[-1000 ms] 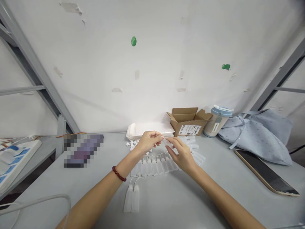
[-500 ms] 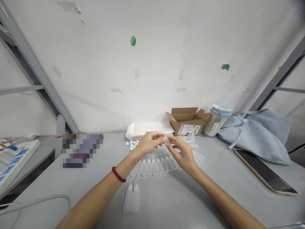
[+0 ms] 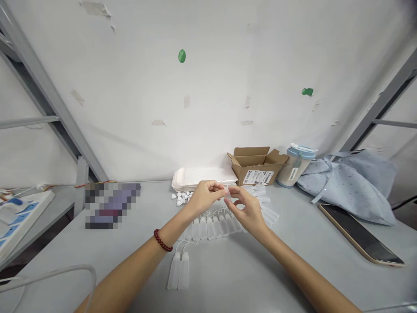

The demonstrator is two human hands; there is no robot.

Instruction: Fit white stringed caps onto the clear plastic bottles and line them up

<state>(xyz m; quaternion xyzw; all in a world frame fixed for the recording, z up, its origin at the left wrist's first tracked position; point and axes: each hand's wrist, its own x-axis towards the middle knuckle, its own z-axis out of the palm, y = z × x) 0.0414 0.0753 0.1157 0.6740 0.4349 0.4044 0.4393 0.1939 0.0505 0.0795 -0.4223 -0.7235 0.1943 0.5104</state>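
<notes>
One small bottle (image 3: 227, 195) was held; two paired bottles (image 3: 183, 271) lay nearby.
It sat between narrowed fingertips of left hand (image 3: 206, 196) and right hand (image 3: 249, 209); the partly hidden bottle row (image 3: 210, 229) couldn't be counted.

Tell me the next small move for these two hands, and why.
Probably ease the left hand slightly off the small translucent piece while the right hand steadies it: both hands pinch it, and the left hand partly covers it, so whether its parts fit together cannot be told from this view.
</notes>
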